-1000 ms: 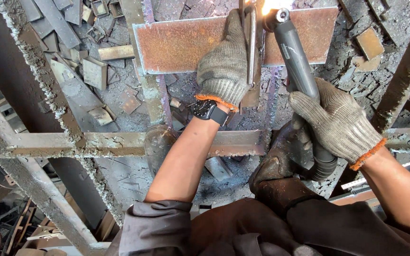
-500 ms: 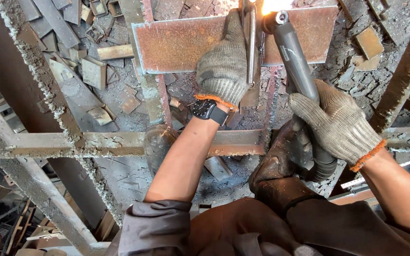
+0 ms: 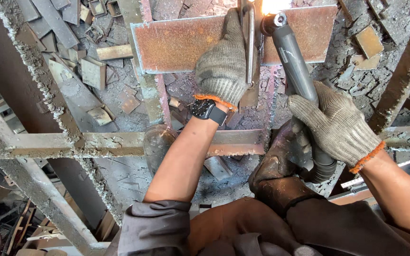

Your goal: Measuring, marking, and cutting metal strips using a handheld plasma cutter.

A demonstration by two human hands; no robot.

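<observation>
My left hand [image 3: 224,66] lies flat in a knit glove, fingers [image 3: 231,28] stretched along a narrow metal bar [image 3: 249,42] and pinning it upright against the rusty plate [image 3: 181,42]; not curled round it, just pressing. My right hand [image 3: 335,125] is wrapped tight round the grey torch handle [image 3: 295,61], fingers fully closed on it; the nozzle sits at the plate's top edge, right at the bright flare [image 3: 274,5].

Risks as I judge them: the left fingertips are just beside the flare, and thin knit will not stop heat or spatter; both forearms are bare; a black wristwatch [image 3: 206,110] sits exposed under the cuff. The bar is held by pressure only; if the palm flinches it could slip sideways and drag the cut line off. The plate rests on a crusted steel frame [image 3: 96,142] with loose offcuts [image 3: 93,71] beneath; a freed piece may drop toward my lap, where a brown leather glove [image 3: 281,166] lies under the torch hose.
</observation>
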